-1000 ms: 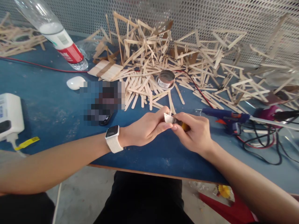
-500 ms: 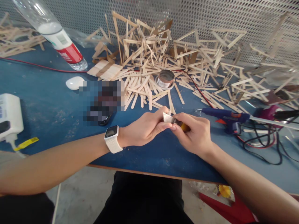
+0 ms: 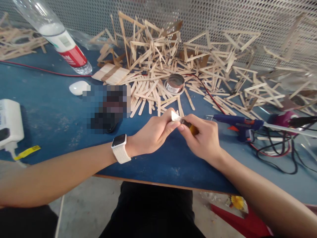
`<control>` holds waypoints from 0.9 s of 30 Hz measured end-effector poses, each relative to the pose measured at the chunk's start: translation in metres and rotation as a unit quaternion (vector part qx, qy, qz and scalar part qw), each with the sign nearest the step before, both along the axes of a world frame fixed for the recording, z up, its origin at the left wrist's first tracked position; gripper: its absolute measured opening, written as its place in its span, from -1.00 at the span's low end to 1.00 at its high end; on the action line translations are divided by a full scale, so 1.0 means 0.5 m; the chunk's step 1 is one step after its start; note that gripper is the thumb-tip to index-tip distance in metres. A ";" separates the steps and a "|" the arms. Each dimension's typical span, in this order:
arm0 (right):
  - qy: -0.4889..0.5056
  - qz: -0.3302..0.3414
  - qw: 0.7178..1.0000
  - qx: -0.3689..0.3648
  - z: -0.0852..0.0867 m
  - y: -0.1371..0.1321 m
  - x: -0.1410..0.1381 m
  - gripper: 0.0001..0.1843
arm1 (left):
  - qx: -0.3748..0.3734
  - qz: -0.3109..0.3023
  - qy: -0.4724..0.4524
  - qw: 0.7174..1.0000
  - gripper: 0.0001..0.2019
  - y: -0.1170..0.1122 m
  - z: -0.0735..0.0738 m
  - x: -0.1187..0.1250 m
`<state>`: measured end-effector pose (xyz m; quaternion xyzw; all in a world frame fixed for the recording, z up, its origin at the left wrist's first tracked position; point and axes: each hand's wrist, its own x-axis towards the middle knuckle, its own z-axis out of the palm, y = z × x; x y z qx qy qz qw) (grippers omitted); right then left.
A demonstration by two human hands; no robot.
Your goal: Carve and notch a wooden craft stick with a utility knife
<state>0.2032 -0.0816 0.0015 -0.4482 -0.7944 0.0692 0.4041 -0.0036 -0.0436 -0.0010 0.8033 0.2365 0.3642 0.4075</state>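
My right hand (image 3: 203, 137) is closed round a utility knife with a yellow and dark handle (image 3: 193, 129). Its pale, slanted blade (image 3: 175, 116) points up and left, catching the light. My left hand (image 3: 151, 134), with a white-strapped watch at the wrist, is closed in a pinch right against the blade. What lies between those left fingers is hidden. Both thumbs nearly meet above the blue table (image 3: 153, 168). Just beyond the hands are loose wooden craft sticks (image 3: 180, 105).
A round tin (image 3: 175, 83) stands among the sticks, with stick frames piled behind. To the right lie a blue glue gun (image 3: 239, 122) and tangled black cables (image 3: 278, 162). On the left are a water bottle (image 3: 71, 54), a white case (image 3: 79, 88), a dark blurred-out object (image 3: 106, 112) and a white charger (image 3: 11, 124).
Both hands have shifted slightly up, the right one also a little to the left. The blade has tilted and now shows as a bright triangle. Other things stay put.
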 end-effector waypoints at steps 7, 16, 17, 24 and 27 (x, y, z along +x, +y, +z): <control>0.010 -0.009 1.000 -0.011 0.001 0.003 -0.007 -0.65 | -0.010 0.016 -0.006 1.000 -0.68 0.000 -0.004 0.000; 0.017 -0.014 1.000 -0.010 -0.003 0.002 -0.007 -0.65 | -0.027 0.020 0.001 0.999 -0.66 -0.002 -0.006 -0.001; 0.018 -0.012 1.000 -0.008 -0.003 0.002 -0.007 -0.65 | -0.034 0.015 -0.001 0.999 -0.66 -0.001 -0.006 -0.002; 0.009 0.020 1.000 0.003 0.001 -0.002 -0.001 -0.62 | -0.032 -0.041 -0.011 0.999 -0.64 0.007 -0.006 -0.005; -0.001 0.036 0.999 0.007 0.004 -0.004 0.005 -0.60 | -0.023 -0.078 -0.007 0.997 -0.67 0.009 -0.005 -0.008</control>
